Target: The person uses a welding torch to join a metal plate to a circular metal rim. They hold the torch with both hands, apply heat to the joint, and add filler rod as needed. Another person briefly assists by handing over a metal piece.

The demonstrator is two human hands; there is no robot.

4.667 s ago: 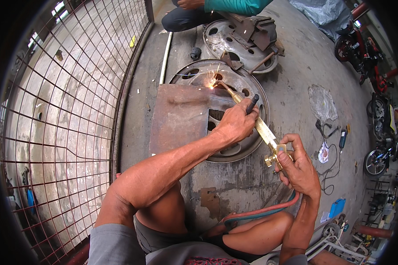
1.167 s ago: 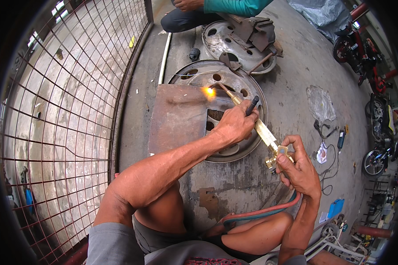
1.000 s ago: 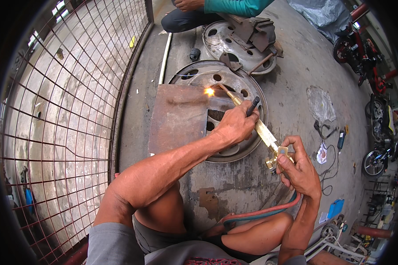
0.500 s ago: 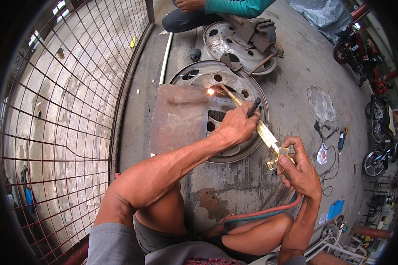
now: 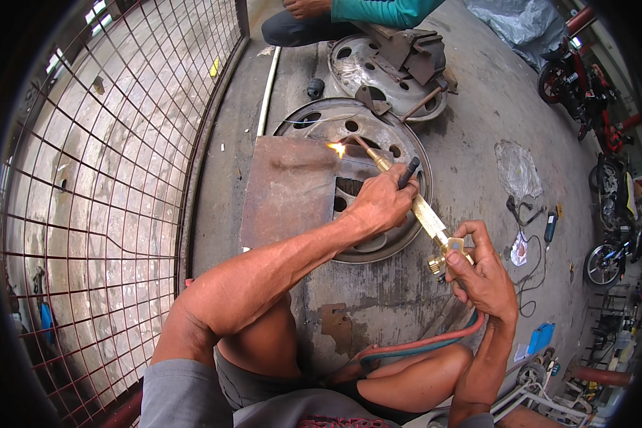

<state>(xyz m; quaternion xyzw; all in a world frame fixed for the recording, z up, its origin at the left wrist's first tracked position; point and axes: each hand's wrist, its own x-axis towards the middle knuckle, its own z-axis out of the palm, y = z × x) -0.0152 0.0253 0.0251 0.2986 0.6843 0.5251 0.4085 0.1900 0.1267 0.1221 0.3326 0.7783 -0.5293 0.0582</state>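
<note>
A brass gas torch [image 5: 429, 216] slants across the middle, its bent copper tip burning with a small orange flame [image 5: 337, 148]. My left hand [image 5: 384, 202] is closed round the torch's front part, and a black marker-like stick [image 5: 409, 172] pokes up from the same fist. My right hand [image 5: 483, 274] grips the valve end, fingers about the brass knobs. Red and blue hoses [image 5: 424, 345] run from there toward my legs. The flame touches the upper right edge of a rusty steel plate [image 5: 289, 207], which lies partly over a steel wheel rim [image 5: 426, 160].
A bench vise [image 5: 414, 55] rests on a second wheel rim [image 5: 349, 68]. Beyond it crouches a person in a teal sleeve [image 5: 378, 11]. A wire mesh panel [image 5: 135, 143] stands at left. Motorcycles [image 5: 606, 192], a plastic bag [image 5: 518, 170] and a cable [image 5: 538, 264] lie right.
The flame has turned from a bright round glow to a larger orange, ragged one. The torch tip has shifted slightly left; both hands keep their grip.
</note>
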